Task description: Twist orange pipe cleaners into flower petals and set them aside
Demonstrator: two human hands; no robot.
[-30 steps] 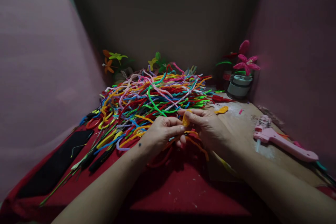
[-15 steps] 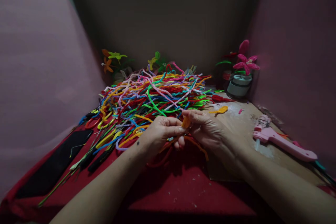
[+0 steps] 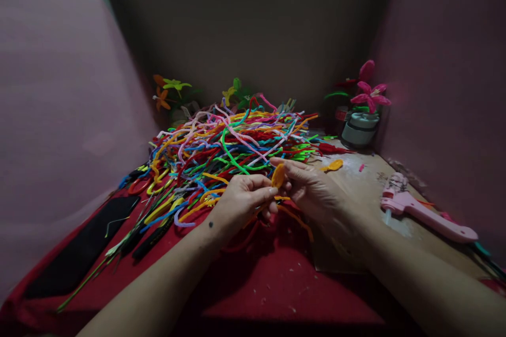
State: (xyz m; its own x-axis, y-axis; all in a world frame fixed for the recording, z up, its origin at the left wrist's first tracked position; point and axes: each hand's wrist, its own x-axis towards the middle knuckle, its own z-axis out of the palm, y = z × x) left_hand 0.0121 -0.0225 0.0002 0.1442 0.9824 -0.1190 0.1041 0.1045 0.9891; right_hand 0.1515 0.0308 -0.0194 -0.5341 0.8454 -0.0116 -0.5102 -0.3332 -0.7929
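Observation:
Between my hands is a small orange pipe-cleaner petal (image 3: 278, 176), its rounded end up. My left hand (image 3: 253, 196) pinches its lower end between thumb and fingertips. From the other side, my right hand (image 3: 306, 184) has its thumb and fingers closed on the petal's right edge. Loose orange pipe cleaners (image 3: 297, 218) stick out below my hands. A second orange petal (image 3: 334, 165) lies on the board just beyond my right hand.
A heap of many-coloured pipe cleaners (image 3: 237, 137) fills the back. Pink glue gun (image 3: 427, 213) lies on the board (image 3: 371, 179) at right. Left are a black phone-like slab (image 3: 81, 247), scissors (image 3: 139, 185) and thin stems (image 3: 85, 289). Behind stands a pink flower (image 3: 371, 97) in a pot (image 3: 359, 129).
The petal has turned and shows its broad rounded side more upright. My right fingers have shifted their hold on it. Both hands stay in nearly the same place.

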